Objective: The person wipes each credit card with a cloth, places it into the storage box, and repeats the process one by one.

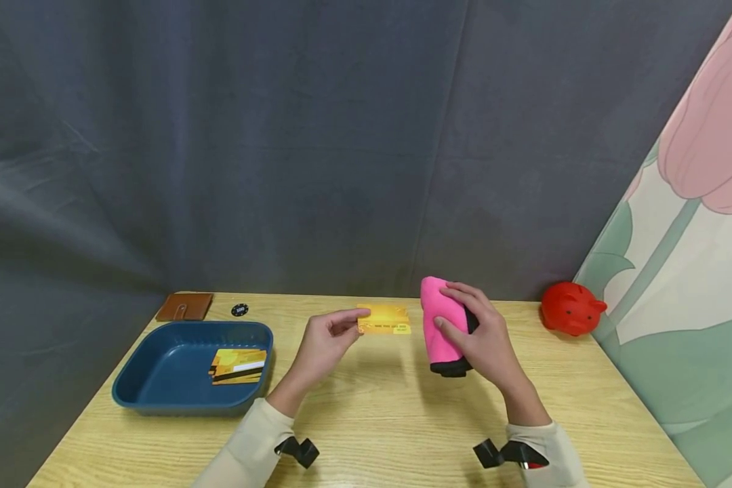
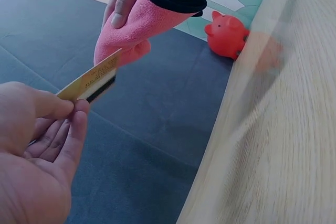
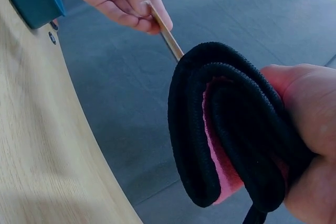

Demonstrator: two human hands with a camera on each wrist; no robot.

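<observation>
My left hand [image 1: 327,341] pinches a yellow bank card [image 1: 385,318] by its left edge, between thumb and fingers, above the table. In the left wrist view the back of the card [image 2: 94,81] shows a dark stripe. My right hand [image 1: 478,335] grips a folded pink cloth [image 1: 440,325] with black edging, held up just right of the card. The cloth's rolled black edge [image 3: 239,114] faces the right wrist camera. In the head view a gap separates card and cloth. More yellow cards [image 1: 238,367] lie in a blue tray [image 1: 152,405] at the left.
Behind the tray lie a brown wallet [image 1: 185,307] and a black poker chip [image 1: 239,310]. A red piggy bank [image 1: 571,309] stands at the table's back right corner. A grey curtain [image 1: 317,149] hangs along the back edge of the wooden table [image 1: 366,427].
</observation>
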